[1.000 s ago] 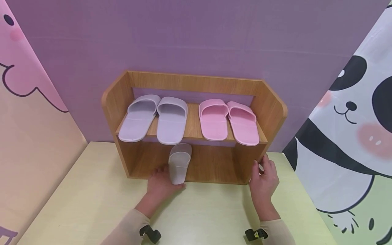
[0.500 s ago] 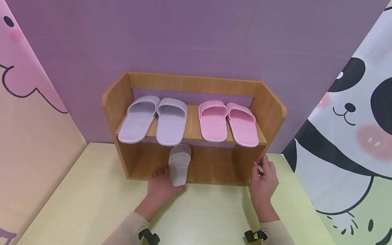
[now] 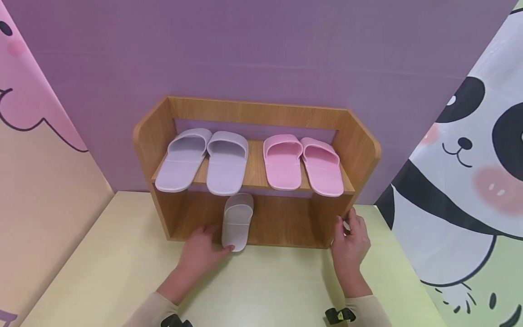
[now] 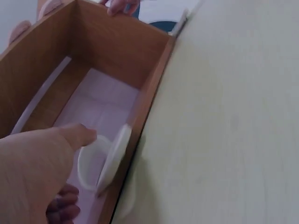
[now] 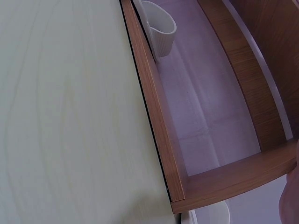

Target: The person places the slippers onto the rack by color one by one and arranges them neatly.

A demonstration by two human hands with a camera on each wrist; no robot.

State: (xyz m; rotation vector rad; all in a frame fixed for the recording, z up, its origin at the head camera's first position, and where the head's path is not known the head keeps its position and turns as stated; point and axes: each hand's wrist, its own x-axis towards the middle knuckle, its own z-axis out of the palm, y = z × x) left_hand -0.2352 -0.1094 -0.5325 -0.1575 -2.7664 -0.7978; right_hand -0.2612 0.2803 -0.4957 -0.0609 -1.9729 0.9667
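Observation:
On the lower shelf of a small wooden shoe rack (image 3: 282, 222) lies a single off-white slipper (image 3: 238, 222), its end overhanging the front edge. My left hand (image 3: 201, 250) is just left of it, thumb stretched toward its near end. In the left wrist view the thumb and loosely bent fingers hold nothing, and the slipper (image 4: 114, 156) stands free of them. My right hand (image 3: 350, 238) grips the front edge of the rack's right side panel, as fingers (image 4: 122, 5) over that edge show in the left wrist view.
On the upper shelf sit a lilac pair of slippers (image 3: 227, 163) at left and a pink pair of slippers (image 3: 283, 163) at right. The rack stands on a pale table (image 3: 269, 290) against a purple wall (image 3: 261, 50). Cartoon panels (image 3: 461, 181) flank both sides.
My left hand has let go of the off-white slipper and drawn back to the left. The slipper has come slightly toward the front. My right hand stays at the side panel.

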